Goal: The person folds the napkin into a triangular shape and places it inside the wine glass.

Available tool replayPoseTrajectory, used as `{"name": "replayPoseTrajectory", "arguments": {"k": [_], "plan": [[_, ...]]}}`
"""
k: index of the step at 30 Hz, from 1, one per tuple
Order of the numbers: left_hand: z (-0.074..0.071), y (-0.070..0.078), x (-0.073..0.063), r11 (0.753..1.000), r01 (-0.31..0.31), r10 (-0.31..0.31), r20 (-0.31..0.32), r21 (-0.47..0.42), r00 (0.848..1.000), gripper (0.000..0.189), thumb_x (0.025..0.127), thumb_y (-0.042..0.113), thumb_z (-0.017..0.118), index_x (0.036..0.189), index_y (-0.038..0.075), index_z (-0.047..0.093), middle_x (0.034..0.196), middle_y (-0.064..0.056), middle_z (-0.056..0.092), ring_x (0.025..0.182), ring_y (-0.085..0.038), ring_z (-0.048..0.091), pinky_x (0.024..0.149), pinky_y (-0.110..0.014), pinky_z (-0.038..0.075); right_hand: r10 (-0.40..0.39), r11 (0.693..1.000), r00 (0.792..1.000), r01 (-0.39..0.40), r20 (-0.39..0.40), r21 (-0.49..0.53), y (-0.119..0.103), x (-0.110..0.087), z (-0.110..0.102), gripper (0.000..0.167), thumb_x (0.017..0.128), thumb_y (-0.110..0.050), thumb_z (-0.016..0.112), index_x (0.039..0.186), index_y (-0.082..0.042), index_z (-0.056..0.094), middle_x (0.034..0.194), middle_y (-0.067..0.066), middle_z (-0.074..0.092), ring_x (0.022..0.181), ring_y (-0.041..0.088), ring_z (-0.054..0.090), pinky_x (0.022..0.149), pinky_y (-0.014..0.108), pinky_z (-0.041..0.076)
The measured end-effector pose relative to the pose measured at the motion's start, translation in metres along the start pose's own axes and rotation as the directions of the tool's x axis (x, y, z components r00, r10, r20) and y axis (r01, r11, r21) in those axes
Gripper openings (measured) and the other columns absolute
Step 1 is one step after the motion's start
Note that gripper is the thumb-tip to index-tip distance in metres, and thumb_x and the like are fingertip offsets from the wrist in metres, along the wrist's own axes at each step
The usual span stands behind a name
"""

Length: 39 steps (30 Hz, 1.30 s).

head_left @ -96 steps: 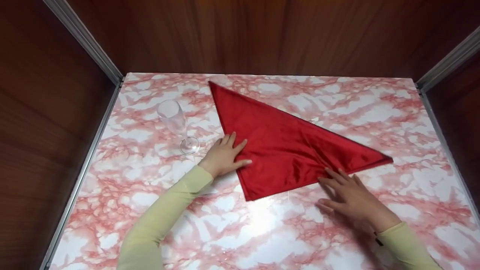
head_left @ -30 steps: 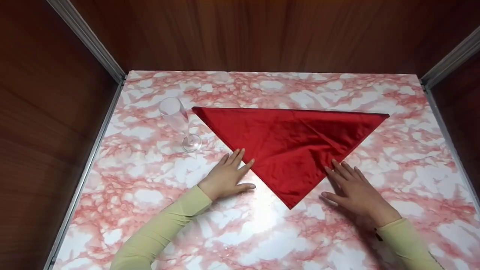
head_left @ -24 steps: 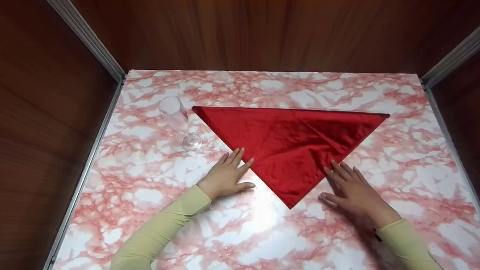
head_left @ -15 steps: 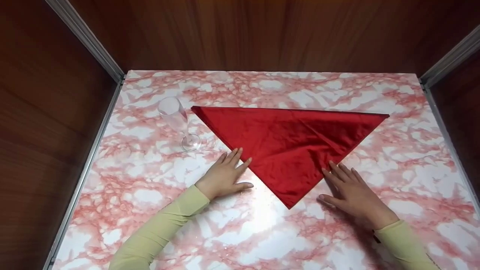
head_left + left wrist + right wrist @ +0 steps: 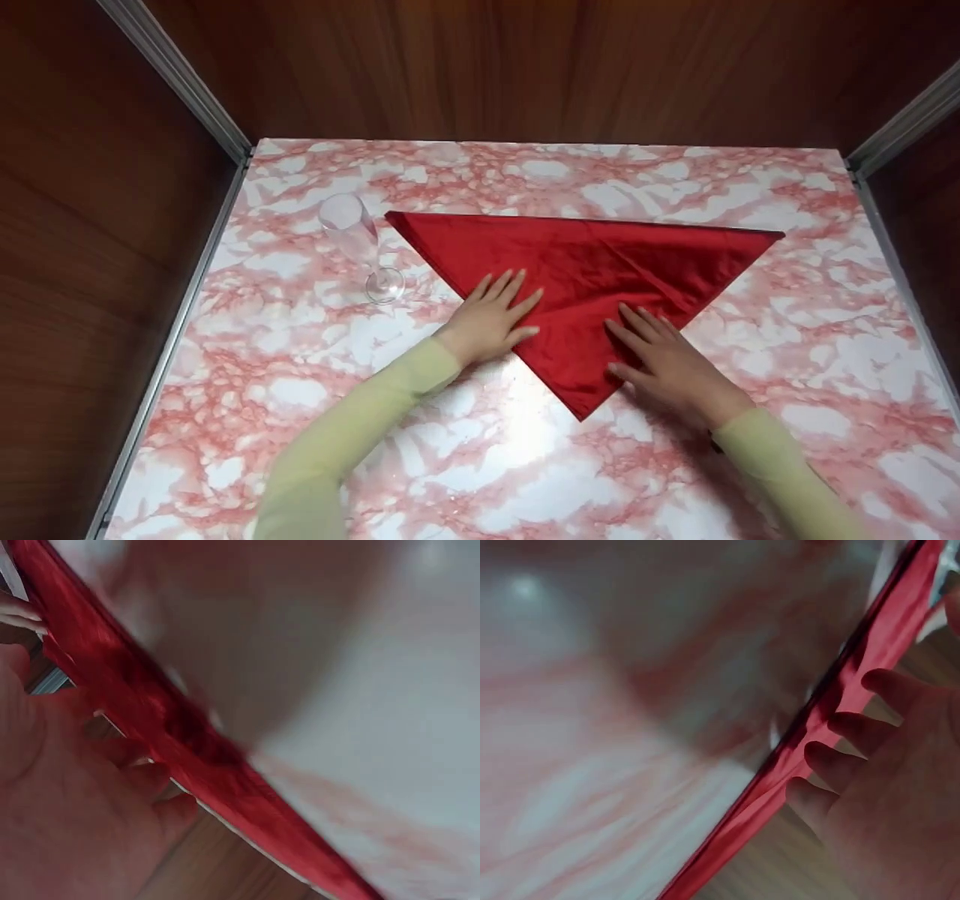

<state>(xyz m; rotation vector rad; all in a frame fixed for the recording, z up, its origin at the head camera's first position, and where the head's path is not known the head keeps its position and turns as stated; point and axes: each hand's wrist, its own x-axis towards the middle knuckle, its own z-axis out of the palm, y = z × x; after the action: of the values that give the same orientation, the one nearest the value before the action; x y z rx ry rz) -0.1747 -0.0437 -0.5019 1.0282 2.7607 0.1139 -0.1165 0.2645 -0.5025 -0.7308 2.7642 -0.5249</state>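
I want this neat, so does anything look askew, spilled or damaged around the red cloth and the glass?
Nothing serious stands out. The red satin cloth lies as a triangle, only creased toward its right half, so not quite smooth. The champagne flute stands upright to its left, with no spill or breakage visible.

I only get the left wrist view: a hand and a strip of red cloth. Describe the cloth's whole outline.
Observer: In the head view, the red cloth makes a triangle, its long edge on the far side and one corner pointing toward the person.
Operator: Report anything standing near its left corner.
Observer: A clear stemmed glass, upright, its foot apart from the cloth.
Operator: Now tell me what's at the near right edge.
Observer: The right hand, fingers reaching over that edge; whether they press down, I can't tell.
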Motion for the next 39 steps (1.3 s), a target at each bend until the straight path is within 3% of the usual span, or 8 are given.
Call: {"name": "replayPoseTrajectory", "arguments": {"k": [8,15,20,26,33,39], "plan": [[-0.009,0.006,0.069,0.998,0.045,-0.047,0.043,0.047,0.998,0.065,0.100,0.056,0.022,0.155,0.025,0.003,0.160,-0.010,-0.001,0.145,-0.029,0.001,0.115,-0.047,0.004,0.005,1.000,0.996,-0.006,0.084,0.018,-0.004,0.069,-0.007,0.068,0.097,-0.050,0.047,0.152,-0.017,0.027,0.159,0.011,0.012,0.143,0.038,0.008,0.110,0.058,0.014],[-0.003,-0.003,0.097,0.989,0.130,-0.137,0.116,0.068,0.984,0.071,0.096,0.064,0.020,0.154,0.028,-0.004,0.160,-0.006,-0.007,0.144,-0.028,-0.005,0.114,-0.051,0.002,0.003,0.998,0.998,0.001,0.055,-0.063,0.006,0.115,-0.010,0.058,0.101,-0.033,0.044,0.151,-0.008,0.027,0.157,0.020,0.012,0.141,0.043,0.007,0.111,0.057,0.009],[-0.003,-0.015,0.103,0.982,0.169,-0.176,0.090,0.080,0.980,0.074,0.094,0.067,0.020,0.154,0.029,0.000,0.160,-0.005,-0.005,0.144,-0.029,-0.004,0.113,-0.055,0.004,0.039,0.996,0.998,-0.035,0.044,-0.081,0.012,0.132,-0.012,0.061,0.102,-0.036,0.042,0.152,-0.009,0.022,0.157,0.019,0.008,0.142,0.042,0.002,0.112,0.057,0.007],[-0.002,-0.028,0.102,0.979,0.191,-0.197,0.078,0.075,0.977,0.076,0.092,0.071,0.019,0.154,0.031,-0.001,0.160,-0.004,-0.007,0.144,-0.030,-0.007,0.112,-0.057,0.002,0.077,0.993,0.996,-0.074,0.038,-0.089,0.020,0.139,-0.018,0.063,0.101,-0.042,0.040,0.153,-0.011,0.019,0.158,0.017,0.005,0.142,0.042,0.000,0.112,0.056,0.004],[-0.004,-0.044,0.089,0.973,0.230,-0.231,0.092,0.025,0.969,0.076,0.092,0.071,0.019,0.153,0.033,-0.003,0.159,-0.004,-0.011,0.143,-0.032,-0.010,0.109,-0.063,-0.001,0.086,0.993,0.996,-0.087,-0.012,-0.084,0.041,0.130,-0.023,0.069,0.100,-0.049,0.039,0.153,-0.009,0.020,0.157,0.020,0.006,0.141,0.043,0.000,0.112,0.056,0.004],[0.001,-0.069,0.072,0.953,0.303,-0.303,0.091,0.013,0.949,0.077,0.090,0.074,0.018,0.153,0.034,-0.005,0.159,-0.004,-0.013,0.143,-0.034,-0.012,0.105,-0.068,-0.002,0.136,0.989,0.991,-0.136,-0.018,-0.062,0.068,0.113,-0.032,0.071,0.099,-0.052,0.037,0.153,-0.009,0.018,0.157,0.021,0.003,0.140,0.047,-0.001,0.111,0.059,0.003]]}}
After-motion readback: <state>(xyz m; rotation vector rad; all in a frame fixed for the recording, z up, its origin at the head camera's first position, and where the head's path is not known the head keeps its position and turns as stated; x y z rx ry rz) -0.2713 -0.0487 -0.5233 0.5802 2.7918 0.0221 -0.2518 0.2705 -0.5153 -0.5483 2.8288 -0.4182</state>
